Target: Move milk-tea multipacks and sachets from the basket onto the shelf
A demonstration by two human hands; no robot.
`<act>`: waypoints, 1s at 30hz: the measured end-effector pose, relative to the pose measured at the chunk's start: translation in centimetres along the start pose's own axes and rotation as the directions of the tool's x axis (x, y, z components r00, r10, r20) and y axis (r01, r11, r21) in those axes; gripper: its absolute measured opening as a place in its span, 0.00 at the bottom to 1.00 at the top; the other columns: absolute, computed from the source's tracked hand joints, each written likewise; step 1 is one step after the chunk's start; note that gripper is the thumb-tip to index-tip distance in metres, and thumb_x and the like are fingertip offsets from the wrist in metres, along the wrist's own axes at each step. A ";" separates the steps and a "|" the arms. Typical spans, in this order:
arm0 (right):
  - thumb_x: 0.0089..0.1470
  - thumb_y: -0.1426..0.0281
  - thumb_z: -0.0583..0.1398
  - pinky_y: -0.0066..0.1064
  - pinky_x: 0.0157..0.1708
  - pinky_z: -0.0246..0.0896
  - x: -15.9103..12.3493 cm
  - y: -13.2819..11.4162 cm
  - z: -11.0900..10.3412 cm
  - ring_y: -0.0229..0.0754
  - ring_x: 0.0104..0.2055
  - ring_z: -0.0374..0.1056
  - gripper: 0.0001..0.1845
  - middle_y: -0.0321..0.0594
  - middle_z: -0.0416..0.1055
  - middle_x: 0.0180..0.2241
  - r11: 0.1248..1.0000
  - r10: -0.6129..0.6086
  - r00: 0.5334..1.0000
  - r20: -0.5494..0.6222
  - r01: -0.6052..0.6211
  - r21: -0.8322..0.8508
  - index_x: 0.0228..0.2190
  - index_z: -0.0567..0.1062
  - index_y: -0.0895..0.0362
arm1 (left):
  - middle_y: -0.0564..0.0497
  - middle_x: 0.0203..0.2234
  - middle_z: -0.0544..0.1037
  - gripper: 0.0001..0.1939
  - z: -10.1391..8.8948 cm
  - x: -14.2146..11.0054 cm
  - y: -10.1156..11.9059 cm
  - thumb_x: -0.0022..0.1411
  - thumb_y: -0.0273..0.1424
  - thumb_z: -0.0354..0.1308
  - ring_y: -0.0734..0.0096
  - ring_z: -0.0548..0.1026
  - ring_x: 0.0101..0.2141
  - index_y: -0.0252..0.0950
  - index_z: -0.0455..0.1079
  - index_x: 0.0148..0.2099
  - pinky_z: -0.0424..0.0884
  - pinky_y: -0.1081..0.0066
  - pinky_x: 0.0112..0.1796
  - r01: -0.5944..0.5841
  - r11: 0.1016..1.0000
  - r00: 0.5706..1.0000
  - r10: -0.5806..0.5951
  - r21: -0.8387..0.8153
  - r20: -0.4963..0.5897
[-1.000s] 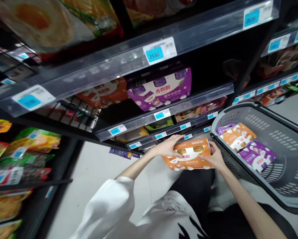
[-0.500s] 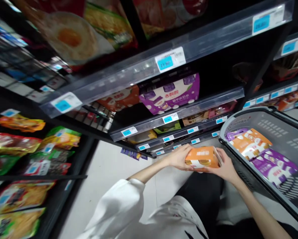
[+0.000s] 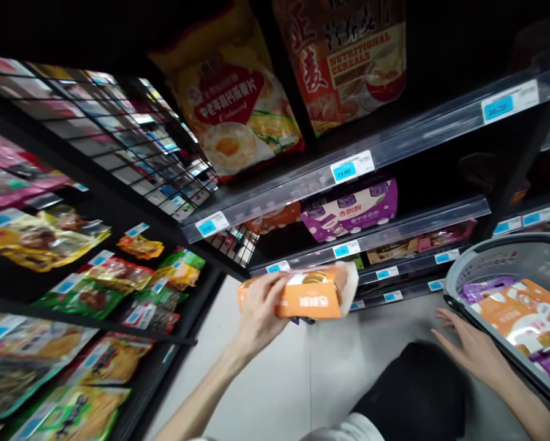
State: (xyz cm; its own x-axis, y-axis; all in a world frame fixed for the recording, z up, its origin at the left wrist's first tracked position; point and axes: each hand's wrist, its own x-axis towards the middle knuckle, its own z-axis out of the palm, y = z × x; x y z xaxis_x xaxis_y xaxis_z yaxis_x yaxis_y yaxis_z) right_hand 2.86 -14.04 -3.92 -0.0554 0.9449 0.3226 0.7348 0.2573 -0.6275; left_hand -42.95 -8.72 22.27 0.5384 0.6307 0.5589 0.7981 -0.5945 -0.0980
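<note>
My left hand (image 3: 263,306) is wrapped around an orange carton multipack (image 3: 314,294), held level in front of the lower shelves. The pack's right end faces me partly and shows a pale edge. My right hand (image 3: 470,343) is empty, its fingers apart, beside the near left rim of a grey shopping basket (image 3: 459,260). Inside the basket lie an orange carton multipack (image 3: 523,312) and purple packs (image 3: 486,288). On the shelf behind my left hand stands a purple and white multipack (image 3: 351,211), with an orange-brown pack (image 3: 275,217) to its left, partly in shadow.
Above hang over a clear-fronted shelf edge (image 3: 293,190) with price tags, an oatmeal bag (image 3: 238,110) and a cereal bag (image 3: 348,61). Snack bags (image 3: 91,294) fill shelves on the left, beside a wire mesh panel (image 3: 119,141). Pale floor (image 3: 275,380) lies below.
My right hand has let go of the orange multipack and moved right, toward the basket. My left hand has carried the pack left and turned it. The view has shifted.
</note>
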 end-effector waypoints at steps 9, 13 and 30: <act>0.67 0.55 0.52 0.42 0.43 0.76 -0.1 1.1 0.7 0.50 0.42 0.81 0.24 0.43 0.81 0.46 0.999 0.047 0.984 0.169 -0.044 -0.018 0.60 0.64 0.50 | 0.37 0.57 0.70 0.39 -2.3 2.5 -7.5 0.55 0.22 0.61 0.44 0.69 0.57 0.39 0.56 0.68 0.64 0.51 0.58 0.078 0.918 0.996 -0.053 0.389 -0.075; 0.67 0.55 0.52 0.41 0.43 0.76 0.0 1.2 0.7 0.50 0.40 0.81 0.23 0.42 0.81 0.44 0.999 0.043 0.985 0.165 -0.042 -0.010 0.59 0.66 0.50 | 0.36 0.59 0.69 0.39 -1.9 3.7 -9.3 0.55 0.24 0.59 0.45 0.67 0.59 0.36 0.56 0.68 0.61 0.51 0.61 0.090 0.921 0.993 -0.111 0.379 0.033; 0.65 0.55 0.52 0.40 0.39 0.75 0.0 0.4 -0.2 0.52 0.34 0.81 0.24 0.42 0.83 0.40 0.997 0.067 0.975 0.213 -0.071 0.012 0.57 0.69 0.49 | 0.44 0.57 0.77 0.38 1.4 13.2 -17.5 0.58 0.39 0.61 0.51 0.77 0.54 0.41 0.61 0.69 0.72 0.64 0.53 0.367 0.887 0.729 -0.461 0.280 0.506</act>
State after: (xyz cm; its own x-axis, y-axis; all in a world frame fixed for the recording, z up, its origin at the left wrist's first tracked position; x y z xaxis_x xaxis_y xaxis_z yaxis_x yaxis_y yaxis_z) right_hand 3.32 -13.97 -4.00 -0.1492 0.9813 0.1214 0.7290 0.1921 -0.6570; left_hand -49.42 10.71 30.23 0.1617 0.9862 0.0357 0.9812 -0.1568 -0.1123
